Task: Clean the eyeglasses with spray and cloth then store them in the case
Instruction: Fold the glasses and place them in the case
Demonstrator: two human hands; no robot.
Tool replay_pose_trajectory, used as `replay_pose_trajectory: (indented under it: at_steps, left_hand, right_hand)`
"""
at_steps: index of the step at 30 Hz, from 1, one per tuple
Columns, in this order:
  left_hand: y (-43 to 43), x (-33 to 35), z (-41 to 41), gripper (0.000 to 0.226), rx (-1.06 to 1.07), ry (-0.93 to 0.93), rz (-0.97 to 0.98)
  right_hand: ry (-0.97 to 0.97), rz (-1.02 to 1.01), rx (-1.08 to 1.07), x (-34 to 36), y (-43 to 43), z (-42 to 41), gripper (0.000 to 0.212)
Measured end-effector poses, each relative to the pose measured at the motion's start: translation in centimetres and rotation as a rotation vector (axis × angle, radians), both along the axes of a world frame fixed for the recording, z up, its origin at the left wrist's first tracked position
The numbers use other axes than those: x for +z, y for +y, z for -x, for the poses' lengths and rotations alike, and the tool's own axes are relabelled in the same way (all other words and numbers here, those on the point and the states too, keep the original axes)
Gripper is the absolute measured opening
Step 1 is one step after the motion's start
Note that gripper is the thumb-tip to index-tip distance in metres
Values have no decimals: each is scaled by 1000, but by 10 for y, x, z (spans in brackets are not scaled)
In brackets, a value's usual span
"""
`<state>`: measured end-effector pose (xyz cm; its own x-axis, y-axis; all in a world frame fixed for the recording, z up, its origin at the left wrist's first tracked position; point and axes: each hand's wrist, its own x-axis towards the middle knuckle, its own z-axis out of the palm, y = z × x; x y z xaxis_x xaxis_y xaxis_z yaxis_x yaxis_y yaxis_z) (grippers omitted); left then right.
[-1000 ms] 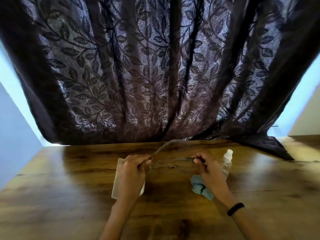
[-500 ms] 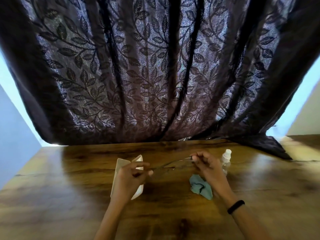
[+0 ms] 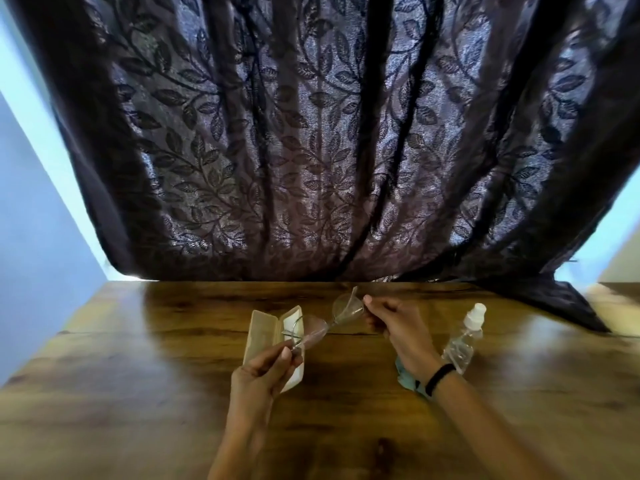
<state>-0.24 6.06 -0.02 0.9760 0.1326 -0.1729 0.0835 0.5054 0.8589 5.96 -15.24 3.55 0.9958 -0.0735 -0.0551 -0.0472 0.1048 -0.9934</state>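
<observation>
Thin rimless eyeglasses hang above the wooden table between both hands. My left hand pinches the near end and my right hand pinches the far end by the hinge. The frame runs diagonally, tilted up toward the right. Under it lies a cream eyeglass case, open, partly covered by my left hand. A clear spray bottle with a white cap stands just right of my right wrist. The teal cloth lies crumpled on the table, mostly hidden beneath that wrist.
A dark leaf-patterned curtain hangs along the table's far edge and spills onto the wooden table at the right. Pale walls show at both sides. A black band circles my right wrist.
The eyeglasses have turned from level to a diagonal, right end raised. My left hand has dropped nearer to me, uncovering the open case. My right wrist now covers most of the cloth.
</observation>
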Motion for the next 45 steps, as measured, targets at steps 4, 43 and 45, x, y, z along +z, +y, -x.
replay_pose_trajectory:
  at_steps: [4,43,45]
  left_hand:
    - [-1,1,6,13,251,-67,-436]
    - [-15,-19,27,18,222,-135,-1366]
    - [-14,-20,26,17,205,-127,-1385]
  right_hand:
    - [19,22,40,0,19,-14,18]
    - [4,948,341,-18,88,-96,14]
    - [35,879,327,-19,84,-94,14]
